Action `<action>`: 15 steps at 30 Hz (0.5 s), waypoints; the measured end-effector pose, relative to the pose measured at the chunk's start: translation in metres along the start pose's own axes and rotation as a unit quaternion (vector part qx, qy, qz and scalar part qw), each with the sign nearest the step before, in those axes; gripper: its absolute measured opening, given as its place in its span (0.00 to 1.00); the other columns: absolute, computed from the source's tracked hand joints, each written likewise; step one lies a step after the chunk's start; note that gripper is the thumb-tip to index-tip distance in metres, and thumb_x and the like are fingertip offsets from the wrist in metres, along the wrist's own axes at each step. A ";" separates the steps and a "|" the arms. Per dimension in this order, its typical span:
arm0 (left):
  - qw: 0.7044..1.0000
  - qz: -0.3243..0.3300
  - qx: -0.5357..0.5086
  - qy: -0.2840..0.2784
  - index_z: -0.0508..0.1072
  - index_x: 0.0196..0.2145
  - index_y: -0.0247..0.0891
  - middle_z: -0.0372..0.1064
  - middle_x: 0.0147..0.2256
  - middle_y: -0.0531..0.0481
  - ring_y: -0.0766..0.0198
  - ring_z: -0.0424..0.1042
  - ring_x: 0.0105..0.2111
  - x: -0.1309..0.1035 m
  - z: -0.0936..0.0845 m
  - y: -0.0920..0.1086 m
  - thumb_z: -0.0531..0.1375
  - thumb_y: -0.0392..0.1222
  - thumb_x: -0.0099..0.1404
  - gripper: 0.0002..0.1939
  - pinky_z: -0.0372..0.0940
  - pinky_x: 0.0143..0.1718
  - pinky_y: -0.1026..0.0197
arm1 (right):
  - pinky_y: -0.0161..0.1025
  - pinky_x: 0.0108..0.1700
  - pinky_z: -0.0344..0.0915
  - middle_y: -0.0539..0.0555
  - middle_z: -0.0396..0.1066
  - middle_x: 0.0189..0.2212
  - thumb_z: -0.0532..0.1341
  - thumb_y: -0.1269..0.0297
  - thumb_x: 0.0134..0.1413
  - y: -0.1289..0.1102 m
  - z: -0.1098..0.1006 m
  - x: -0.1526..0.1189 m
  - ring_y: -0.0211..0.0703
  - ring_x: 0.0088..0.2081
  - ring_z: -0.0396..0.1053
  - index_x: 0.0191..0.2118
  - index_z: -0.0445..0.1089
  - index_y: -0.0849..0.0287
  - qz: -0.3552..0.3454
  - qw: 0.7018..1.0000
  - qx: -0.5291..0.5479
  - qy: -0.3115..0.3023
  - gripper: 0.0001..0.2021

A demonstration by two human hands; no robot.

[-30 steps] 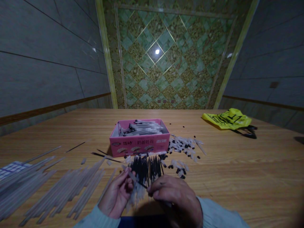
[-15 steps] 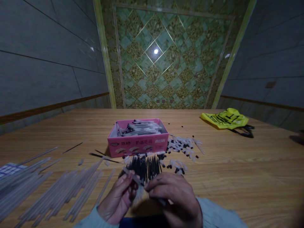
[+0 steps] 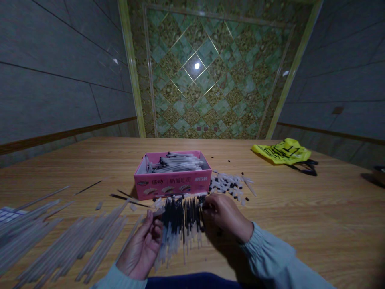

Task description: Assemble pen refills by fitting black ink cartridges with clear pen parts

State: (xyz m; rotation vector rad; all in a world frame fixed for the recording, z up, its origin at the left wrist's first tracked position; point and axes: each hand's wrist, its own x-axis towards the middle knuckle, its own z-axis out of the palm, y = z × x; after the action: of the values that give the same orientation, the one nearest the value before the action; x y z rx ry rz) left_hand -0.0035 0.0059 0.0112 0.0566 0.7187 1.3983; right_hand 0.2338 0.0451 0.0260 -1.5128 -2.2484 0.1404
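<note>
My left hand (image 3: 140,245) pinches a short translucent tube (image 3: 159,212) between thumb and fingers, left of a bundle of thin black-and-clear pen refills (image 3: 180,218) lying on the table. My right hand (image 3: 225,212) is closed, fingertips down, at the small black plugs (image 3: 201,198) by the box's front right corner. Whether anything is between those fingers is hidden. Just behind stands a pink open box (image 3: 173,184) holding many assembled white sticks with black ends (image 3: 180,162).
Small white caps and black plugs (image 3: 228,184) lie scattered right of the box. Long clear tubes (image 3: 75,245) lie in rows at the left, near a blue-checked piece (image 3: 12,216). A few dark refills (image 3: 128,198) lie left of the box. A yellow bag (image 3: 281,151) sits far right.
My right hand has moved forward, away from my left hand, to the small black plugs. My left hand has shifted slightly left and still holds the tube.
</note>
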 end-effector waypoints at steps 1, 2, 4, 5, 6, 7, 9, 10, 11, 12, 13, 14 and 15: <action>1.000 0.000 0.005 0.000 0.68 0.32 0.31 0.65 0.24 0.51 0.75 0.68 0.19 0.000 0.000 -0.001 0.50 0.29 0.65 0.08 0.67 0.18 0.75 | 0.35 0.34 0.57 0.53 0.73 0.30 0.59 0.73 0.46 0.002 0.002 -0.001 0.44 0.34 0.69 0.32 0.73 0.57 0.009 0.999 -0.032 -0.020 0.08; 1.000 0.000 0.008 0.001 0.68 0.32 0.30 0.65 0.25 0.51 0.75 0.68 0.19 -0.001 0.001 -0.001 0.50 0.29 0.65 0.08 0.67 0.18 0.75 | 0.35 0.33 0.56 0.54 0.73 0.31 0.58 0.73 0.46 0.003 0.004 -0.002 0.45 0.34 0.69 0.32 0.73 0.57 0.019 0.998 -0.058 -0.034 0.08; 1.000 0.000 0.009 0.003 0.68 0.32 0.30 0.65 0.25 0.51 0.75 0.68 0.19 0.000 0.001 -0.002 0.50 0.30 0.65 0.08 0.67 0.18 0.75 | 0.35 0.33 0.55 0.55 0.73 0.32 0.57 0.71 0.48 0.003 0.009 -0.003 0.45 0.35 0.69 0.32 0.72 0.58 0.037 0.994 -0.094 -0.037 0.08; 1.000 -0.002 0.010 0.004 0.68 0.32 0.30 0.65 0.25 0.51 0.75 0.68 0.19 0.000 0.001 -0.002 0.50 0.30 0.65 0.08 0.67 0.18 0.75 | 0.35 0.33 0.55 0.55 0.72 0.34 0.56 0.70 0.50 0.003 0.011 -0.003 0.44 0.36 0.68 0.33 0.72 0.58 0.041 0.993 -0.104 -0.029 0.07; 1.000 -0.005 0.010 0.006 0.68 0.31 0.30 0.65 0.25 0.51 0.75 0.67 0.19 0.000 0.001 -0.002 0.50 0.30 0.65 0.08 0.67 0.18 0.75 | 0.35 0.33 0.55 0.56 0.71 0.35 0.55 0.69 0.51 0.002 0.013 -0.004 0.44 0.36 0.68 0.34 0.71 0.58 0.041 0.993 -0.109 -0.017 0.08; 1.000 -0.010 0.011 0.007 0.68 0.31 0.30 0.64 0.25 0.51 0.75 0.67 0.19 -0.001 0.001 -0.002 0.50 0.29 0.65 0.09 0.67 0.18 0.75 | 0.35 0.34 0.55 0.56 0.70 0.37 0.54 0.68 0.53 0.001 0.014 -0.004 0.43 0.37 0.67 0.36 0.70 0.58 0.038 0.993 -0.112 -0.005 0.08; 1.000 -0.018 0.011 0.008 0.68 0.30 0.31 0.64 0.25 0.51 0.75 0.67 0.19 -0.002 0.002 -0.001 0.50 0.29 0.65 0.09 0.66 0.17 0.74 | 0.34 0.34 0.55 0.56 0.69 0.39 0.53 0.68 0.54 0.001 0.015 -0.004 0.42 0.38 0.67 0.37 0.69 0.58 0.029 0.992 -0.119 0.012 0.09; 1.000 -0.021 0.010 0.009 0.69 0.30 0.31 0.64 0.25 0.51 0.75 0.66 0.19 -0.002 0.002 -0.001 0.50 0.29 0.65 0.09 0.66 0.17 0.74 | 0.34 0.34 0.54 0.56 0.69 0.39 0.53 0.69 0.54 0.001 0.015 -0.004 0.42 0.38 0.66 0.37 0.69 0.59 0.030 0.991 -0.126 0.013 0.08; 1.000 -0.022 0.009 0.009 0.69 0.30 0.32 0.64 0.25 0.51 0.75 0.66 0.19 -0.003 0.003 -0.001 0.50 0.28 0.64 0.09 0.66 0.17 0.74 | 0.35 0.33 0.54 0.56 0.69 0.38 0.53 0.69 0.54 0.002 0.014 -0.004 0.43 0.38 0.66 0.36 0.69 0.59 0.034 0.990 -0.136 0.012 0.08; 1.000 -0.020 0.008 0.009 0.69 0.31 0.32 0.64 0.25 0.51 0.75 0.66 0.19 -0.003 0.003 -0.001 0.51 0.28 0.64 0.09 0.66 0.17 0.74 | 0.35 0.32 0.53 0.56 0.70 0.36 0.53 0.68 0.53 0.003 0.012 -0.004 0.43 0.37 0.67 0.34 0.69 0.59 0.041 0.988 -0.148 0.009 0.08; 1.000 -0.018 0.008 0.007 0.69 0.31 0.32 0.64 0.25 0.51 0.75 0.65 0.19 -0.004 0.004 -0.001 0.51 0.28 0.64 0.08 0.66 0.17 0.74 | 0.36 0.32 0.53 0.56 0.70 0.35 0.54 0.68 0.53 0.004 0.011 -0.004 0.44 0.37 0.67 0.32 0.70 0.59 0.048 0.986 -0.159 0.005 0.08; 1.000 -0.016 0.007 0.007 0.69 0.31 0.32 0.64 0.25 0.51 0.75 0.65 0.19 -0.004 0.004 -0.001 0.51 0.28 0.64 0.08 0.65 0.17 0.74 | 0.36 0.31 0.52 0.56 0.70 0.33 0.54 0.67 0.53 0.005 0.009 -0.004 0.44 0.36 0.67 0.31 0.70 0.59 0.054 0.984 -0.169 -0.001 0.07; 1.000 -0.013 0.007 0.007 0.69 0.31 0.33 0.64 0.26 0.51 0.75 0.65 0.19 -0.004 0.004 -0.001 0.51 0.27 0.63 0.08 0.65 0.17 0.74 | 0.36 0.30 0.52 0.56 0.70 0.32 0.55 0.68 0.51 0.006 0.007 -0.004 0.45 0.35 0.67 0.30 0.70 0.59 0.058 0.982 -0.178 -0.008 0.07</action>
State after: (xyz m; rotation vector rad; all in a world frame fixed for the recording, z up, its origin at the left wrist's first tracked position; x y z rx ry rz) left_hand -0.0004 0.0031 0.0155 0.0479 0.7393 1.3706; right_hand 0.2375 0.0450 0.0161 -1.8289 -2.2865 -0.2303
